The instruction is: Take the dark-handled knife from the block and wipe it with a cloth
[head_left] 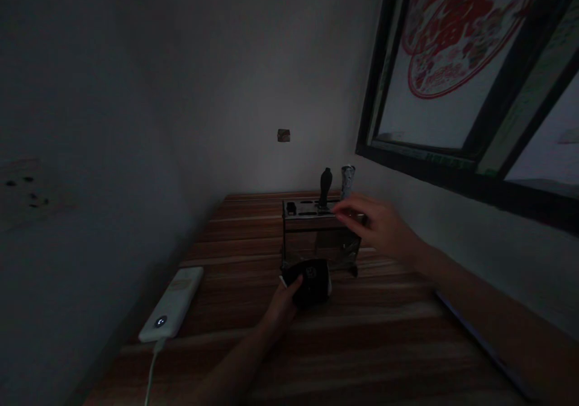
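My left hand (281,306) grips a small black case (312,280) with a faint round mark and pale edges. It is held low in front of a slotted rack (307,215). My right hand (368,222) is at the rack's right front, its thumb and fingertips drawn together; whether anything is between them is too dark to tell. Upright in the rack, just left of those fingers, stands a black handle (325,184). A silvery, patterned object (347,180) rises behind my right hand, its lower part hidden. A small black piece (292,207) sits at the rack's left end.
On the left of the wood-grained table (226,237) lies a white power bank (174,303) with a cable (152,364) plugged in. A dark, thin edge (484,342) shows beneath my right forearm. Walls and a framed window (434,146) enclose the table.
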Demonstrator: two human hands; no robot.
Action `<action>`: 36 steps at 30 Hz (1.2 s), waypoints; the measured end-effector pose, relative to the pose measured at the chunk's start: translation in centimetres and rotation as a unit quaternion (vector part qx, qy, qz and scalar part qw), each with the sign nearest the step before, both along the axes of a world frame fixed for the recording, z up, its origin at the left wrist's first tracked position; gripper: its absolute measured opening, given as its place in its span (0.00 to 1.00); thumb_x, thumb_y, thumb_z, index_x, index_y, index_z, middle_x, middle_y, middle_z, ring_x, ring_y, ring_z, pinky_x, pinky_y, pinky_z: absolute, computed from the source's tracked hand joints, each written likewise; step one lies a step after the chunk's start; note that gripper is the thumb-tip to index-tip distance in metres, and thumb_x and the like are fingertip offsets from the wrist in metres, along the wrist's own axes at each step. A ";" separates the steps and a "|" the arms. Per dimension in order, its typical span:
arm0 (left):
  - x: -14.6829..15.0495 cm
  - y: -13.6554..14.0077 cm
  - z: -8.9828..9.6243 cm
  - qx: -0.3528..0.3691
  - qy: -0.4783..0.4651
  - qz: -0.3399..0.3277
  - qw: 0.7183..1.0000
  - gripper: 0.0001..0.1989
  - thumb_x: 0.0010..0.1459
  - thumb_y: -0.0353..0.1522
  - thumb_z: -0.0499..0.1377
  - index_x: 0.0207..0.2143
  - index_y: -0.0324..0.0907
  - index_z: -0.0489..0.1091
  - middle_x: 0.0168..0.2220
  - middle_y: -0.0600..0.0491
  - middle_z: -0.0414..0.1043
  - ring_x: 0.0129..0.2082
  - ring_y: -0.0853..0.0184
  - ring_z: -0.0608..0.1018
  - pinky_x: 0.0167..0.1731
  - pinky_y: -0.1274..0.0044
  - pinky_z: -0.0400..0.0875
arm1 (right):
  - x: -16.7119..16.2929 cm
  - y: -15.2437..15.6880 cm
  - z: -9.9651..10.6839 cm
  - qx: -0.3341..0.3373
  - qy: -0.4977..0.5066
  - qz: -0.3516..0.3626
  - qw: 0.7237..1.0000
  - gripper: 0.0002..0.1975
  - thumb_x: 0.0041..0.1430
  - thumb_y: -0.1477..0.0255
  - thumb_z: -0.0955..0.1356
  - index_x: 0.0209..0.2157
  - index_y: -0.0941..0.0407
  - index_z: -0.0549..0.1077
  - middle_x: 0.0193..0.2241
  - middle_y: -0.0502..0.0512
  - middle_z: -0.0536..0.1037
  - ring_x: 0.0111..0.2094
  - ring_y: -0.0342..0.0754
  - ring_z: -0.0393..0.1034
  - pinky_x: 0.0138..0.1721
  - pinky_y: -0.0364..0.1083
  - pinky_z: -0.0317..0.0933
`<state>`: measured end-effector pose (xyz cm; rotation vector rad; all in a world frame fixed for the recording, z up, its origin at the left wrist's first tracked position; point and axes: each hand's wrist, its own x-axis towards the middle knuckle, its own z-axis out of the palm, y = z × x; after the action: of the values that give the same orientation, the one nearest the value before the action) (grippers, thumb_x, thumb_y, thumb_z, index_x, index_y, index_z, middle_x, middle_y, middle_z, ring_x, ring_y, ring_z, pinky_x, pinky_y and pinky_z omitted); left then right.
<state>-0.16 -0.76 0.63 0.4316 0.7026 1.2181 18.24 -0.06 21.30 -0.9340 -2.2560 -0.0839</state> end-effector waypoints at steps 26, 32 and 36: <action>0.0 0.1 0.0 -0.010 0.040 -0.013 0.999 0.15 0.48 0.29 0.64 0.41 0.39 0.69 0.39 0.47 0.77 0.43 0.59 0.77 0.51 0.66 0.65 | -4.9 12.1 -1.5 0.155 -0.409 -0.064 0.897 0.18 0.51 0.81 0.65 0.11 0.54 0.65 0.18 0.52 0.75 0.32 0.49 0.69 0.48 0.55 0.52; 0.0 0.2 0.0 -0.013 0.039 -0.016 0.999 0.15 0.48 0.29 0.64 0.40 0.39 0.70 0.37 0.48 0.77 0.42 0.59 0.77 0.51 0.65 0.66 | -5.1 13.5 -2.5 0.136 -0.369 -0.126 0.911 0.20 0.52 0.78 0.65 0.09 0.55 0.66 0.16 0.56 0.75 0.33 0.51 0.70 0.47 0.56 0.51; -0.1 0.1 0.2 -0.006 0.035 -0.024 0.999 0.16 0.47 0.29 0.65 0.40 0.39 0.70 0.38 0.47 0.77 0.43 0.59 0.77 0.51 0.65 0.66 | -5.1 13.8 -2.6 0.147 -0.375 -0.146 0.904 0.18 0.51 0.76 0.66 0.09 0.55 0.67 0.16 0.58 0.74 0.33 0.52 0.71 0.47 0.56 0.52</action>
<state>-0.26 -0.70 0.84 0.4802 0.7565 1.1571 13.14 13.76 18.75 -1.1979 -2.6343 -1.0508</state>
